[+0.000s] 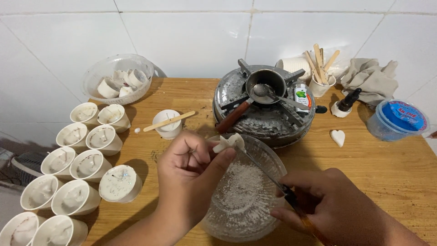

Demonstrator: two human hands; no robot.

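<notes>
Hands (191, 168) work over a wooden table (387, 168) against white-tiled wall (191, 36).

The scene is evenly and fairly brightly lit with soft, diffuse light. Faint glare streaks the white wall tiles (191, 41) at the far side. Soft shadows fall near and left of the white cups (86, 164) on the tabletop (391, 168). Wide-angle distortion bends the tile lines and the tabletop edges. The hands nearest the camera look slightly soft; the middle stays sharp.
</notes>
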